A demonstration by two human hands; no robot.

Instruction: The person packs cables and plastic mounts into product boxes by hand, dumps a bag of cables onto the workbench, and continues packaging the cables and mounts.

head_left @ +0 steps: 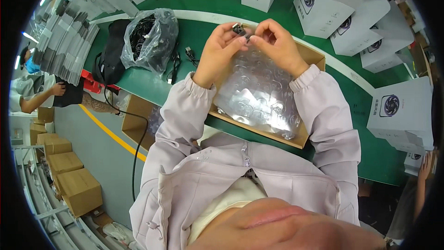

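My left hand (221, 50) is closed in a pinch on a small black USB cable (238, 29), its metal plug end showing between the fingertips. Close beside it, my right hand (280, 46) is closed too, thumb against fingers; what it pinches is too small to make out. Both hands are raised over a shallow cardboard box (316, 57) on the green table. Inside the box lies a clear plastic tray (252, 93) with round moulded hollows. Left of the box, loose black cables with USB plugs (173, 69) rest on the table.
A clear bag of black cables (150, 39) stands left, by a black bag (111, 51). White printed boxes (323, 7) line the far and right sides. Flat grey-white cartons (64, 41) are stacked far left. Other people work at left and right; a hand (424, 166) touches a box.
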